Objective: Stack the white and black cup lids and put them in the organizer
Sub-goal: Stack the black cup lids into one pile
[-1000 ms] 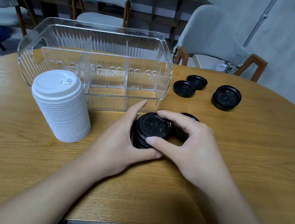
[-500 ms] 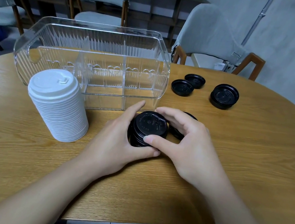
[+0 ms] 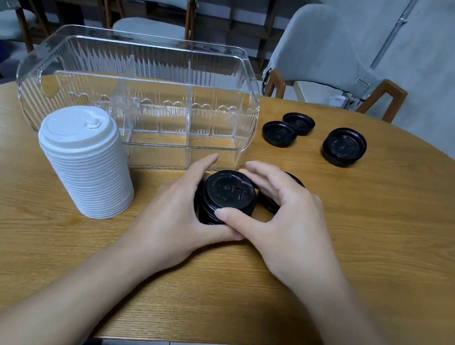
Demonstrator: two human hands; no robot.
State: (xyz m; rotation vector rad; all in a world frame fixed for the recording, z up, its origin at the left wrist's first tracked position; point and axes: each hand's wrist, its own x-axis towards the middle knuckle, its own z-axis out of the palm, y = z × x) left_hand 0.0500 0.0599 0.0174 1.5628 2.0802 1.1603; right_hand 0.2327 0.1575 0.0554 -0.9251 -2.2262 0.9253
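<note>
Oak-grained tabletop (image 3: 354, 269), seen from my head camera, near to far. Nearest me, the left hand (image 3: 179, 218) and right hand (image 3: 285, 230) close around a short stack of black lids (image 3: 226, 197) standing on the wood. The left hand's fingers curl round the stack's left side, thumb lying along its near edge. The right hand arches over from the right, its thumb (image 3: 231, 216) pressed to the near rim and its fingers bent over the far rim (so both hands grip the same stack). A further black lid (image 3: 271, 202) lies just behind the right hand, mostly hidden by it. To the left, well apart from the hands, a tall stack of white lids (image 3: 86, 161) stands upright. Just beyond the hands sits the clear ribbed organizer (image 3: 142, 98), divided into compartments; I see no lids inside it. Farther right lie two single black lids (image 3: 279, 133) (image 3: 298, 122), touching or nearly so, and a small stack of black lids (image 3: 344, 146) apart from them. Grey upholstered chairs (image 3: 322, 46) stand beyond the table.
</note>
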